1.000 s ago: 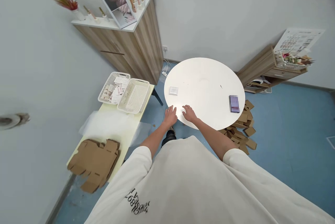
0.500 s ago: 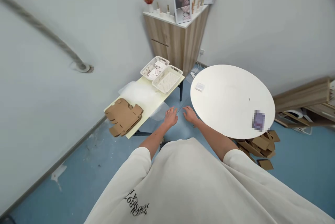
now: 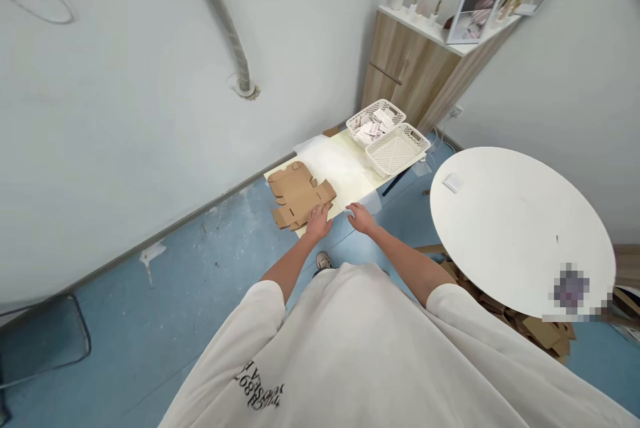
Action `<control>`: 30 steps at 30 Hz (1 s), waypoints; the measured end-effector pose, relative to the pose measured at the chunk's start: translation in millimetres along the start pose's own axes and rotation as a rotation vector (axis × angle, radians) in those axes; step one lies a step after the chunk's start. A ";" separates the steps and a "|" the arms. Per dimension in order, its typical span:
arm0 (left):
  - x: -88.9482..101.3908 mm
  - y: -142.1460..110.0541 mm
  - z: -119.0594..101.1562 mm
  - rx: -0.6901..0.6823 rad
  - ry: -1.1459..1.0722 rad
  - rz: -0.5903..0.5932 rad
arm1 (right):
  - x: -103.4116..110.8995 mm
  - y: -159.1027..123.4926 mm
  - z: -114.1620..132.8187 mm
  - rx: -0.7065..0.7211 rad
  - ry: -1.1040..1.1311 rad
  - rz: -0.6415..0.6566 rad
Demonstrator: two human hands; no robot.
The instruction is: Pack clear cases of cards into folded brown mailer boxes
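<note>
Your left hand (image 3: 319,221), fingers loosely spread, lies over the flat cardboard stack (image 3: 297,192) overhanging the short end of the table (image 3: 356,187), its hold unclear; your right hand (image 3: 361,219) hangs half-open, empty; a careless push could tip sheets off there.

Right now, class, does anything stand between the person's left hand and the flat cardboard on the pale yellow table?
Nothing visible does: the left hand overlaps the cardboard at its near edge, though contact is unclear. The white baskets sit farther off, outside that path.
</note>
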State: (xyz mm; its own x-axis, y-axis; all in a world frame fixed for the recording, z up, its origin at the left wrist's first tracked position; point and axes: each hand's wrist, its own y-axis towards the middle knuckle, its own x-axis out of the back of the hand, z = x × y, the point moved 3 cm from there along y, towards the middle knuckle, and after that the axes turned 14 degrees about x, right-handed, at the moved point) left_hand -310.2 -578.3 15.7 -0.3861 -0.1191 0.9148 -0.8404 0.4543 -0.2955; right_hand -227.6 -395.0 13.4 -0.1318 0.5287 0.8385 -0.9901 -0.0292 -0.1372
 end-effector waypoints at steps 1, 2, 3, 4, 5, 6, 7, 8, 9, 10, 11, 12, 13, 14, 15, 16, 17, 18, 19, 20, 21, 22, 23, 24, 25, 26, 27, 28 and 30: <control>2.4 4.0 20.2 0.028 0.010 0.001 | -6.3 11.9 10.6 0.012 -0.009 0.005; 3.9 7.8 39.0 0.057 0.024 0.005 | -12.2 22.7 20.3 0.018 -0.019 0.009; 4.7 11.4 55.9 0.081 0.038 0.013 | -17.6 32.3 28.9 0.024 -0.029 0.016; 4.9 14.5 70.4 0.096 0.049 0.024 | -22.5 40.6 36.3 0.029 -0.039 0.025; 4.6 17.1 82.3 0.101 0.058 0.039 | -26.8 47.6 42.6 0.035 -0.048 0.035; 4.2 19.4 91.7 0.100 0.061 0.054 | -30.5 53.5 47.6 0.040 -0.058 0.047; 3.9 21.3 98.8 0.097 0.061 0.067 | -33.5 58.2 51.6 0.043 -0.068 0.059; 3.7 23.0 104.1 0.095 0.059 0.079 | -35.8 62.1 54.6 0.043 -0.080 0.071; 3.7 24.7 108.0 0.093 0.054 0.086 | -37.5 65.4 56.8 0.042 -0.092 0.085; 4.1 26.3 110.8 0.093 0.047 0.090 | -38.5 68.2 58.5 0.040 -0.105 0.099; 4.5 28.0 112.9 0.094 0.039 0.095 | -39.2 70.8 59.9 0.040 -0.117 0.113; 5.1 29.7 114.5 0.091 0.030 0.099 | -39.5 73.5 61.1 0.043 -0.129 0.126; 5.8 31.4 115.8 0.085 0.021 0.102 | -39.6 76.2 62.1 0.046 -0.139 0.137; 6.5 33.0 116.9 0.076 0.013 0.104 | -39.6 79.1 63.2 0.047 -0.149 0.145; 7.3 34.4 117.8 0.064 0.007 0.103 | -39.5 82.2 64.2 0.048 -0.158 0.151; 8.1 35.4 118.7 0.050 0.004 0.099 | -39.5 85.3 65.5 0.047 -0.165 0.157; 9.1 36.1 119.5 0.038 0.002 0.091 | -39.5 88.5 66.8 0.046 -0.170 0.162; 10.0 36.5 120.1 0.027 0.002 0.079 | -39.6 91.6 68.4 0.043 -0.174 0.167; 10.9 36.4 120.5 0.017 0.004 0.067 | -39.6 94.6 70.2 0.041 -0.178 0.173; 11.7 36.1 120.7 0.007 0.007 0.056 | -39.6 97.4 72.3 0.038 -0.181 0.181; 12.3 35.6 120.6 -0.002 0.013 0.048 | -39.7 99.9 74.4 0.036 -0.186 0.192; 12.9 35.0 120.1 -0.011 0.022 0.044 | -39.7 102.2 76.6 0.035 -0.193 0.204; 13.4 34.4 119.5 -0.019 0.031 0.042 | -39.6 104.3 78.7 0.036 -0.204 0.217; 14.2 33.7 118.7 -0.025 0.040 0.043 | -39.5 106.2 80.9 0.041 -0.219 0.231; 15.4 33.0 117.9 -0.029 0.047 0.042 | -39.3 108.1 83.0 0.049 -0.237 0.244; 17.1 32.2 117.2 -0.033 0.052 0.040 | -39.0 110.2 85.0 0.060 -0.257 0.256; 19.3 31.1 116.7 -0.038 0.054 0.036 | -38.6 112.4 86.9 0.075 -0.278 0.265; 22.1 29.9 116.3 -0.045 0.055 0.032 | -38.1 115.0 88.8 0.096 -0.299 0.273; 29.2 26.7 116.3 -0.068 0.058 0.024 | -36.5 121.0 92.8 0.144 -0.339 0.286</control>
State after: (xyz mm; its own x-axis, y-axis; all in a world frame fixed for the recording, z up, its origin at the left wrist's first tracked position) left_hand -388.1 -672.4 2.5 -0.3814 -0.0570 0.9227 -0.8025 0.5159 -0.2998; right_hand -347.1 -496.6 15.2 -0.3851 0.1755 0.9060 -0.9051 -0.2635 -0.3336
